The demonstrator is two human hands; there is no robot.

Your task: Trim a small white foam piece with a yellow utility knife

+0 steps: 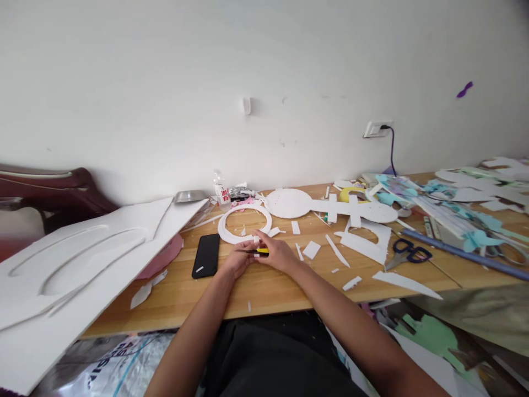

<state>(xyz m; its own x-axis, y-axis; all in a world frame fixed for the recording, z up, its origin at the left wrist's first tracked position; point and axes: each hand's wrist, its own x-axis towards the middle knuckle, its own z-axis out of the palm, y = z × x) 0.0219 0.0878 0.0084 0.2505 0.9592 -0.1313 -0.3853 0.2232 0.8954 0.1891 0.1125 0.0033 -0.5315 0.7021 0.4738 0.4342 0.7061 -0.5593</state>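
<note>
My left hand and my right hand meet above the front of the table. A small white foam piece is pinched between them, its lower part hidden by fingers. My right hand is closed round a yellow and black utility knife, whose dark end points left across my left fingers. My left fingers are curled under the foam piece. Just behind the hands lies a white foam ring. A black phone rests left of my left hand, with a white scrap on it.
A large white foam board overhangs the table's left side. A plastic bottle and a metal dish stand behind. Rightward lie a round-ended foam cutout, scissors, a blue tube and foam scraps.
</note>
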